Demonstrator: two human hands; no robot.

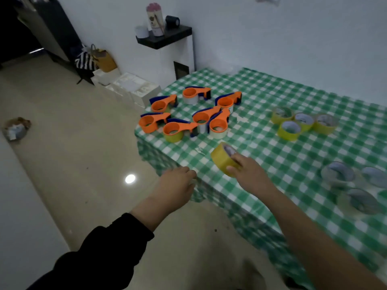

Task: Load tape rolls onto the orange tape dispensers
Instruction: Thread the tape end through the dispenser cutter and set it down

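Head view: yellow tape roll [222,159] held tilted, gripped by fingers [237,159] of right hand [250,171], likely destined for orange dispensers [149,123]; left hand [176,183] loosely curled, nothing held, at counter [272,164] edge.

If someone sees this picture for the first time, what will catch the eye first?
The orange tape dispensers clustered at the far left corner of the green checked tablecloth stand out most. Nearer, the right hand grips a yellow tape roll; more yellow rolls sit farther right.
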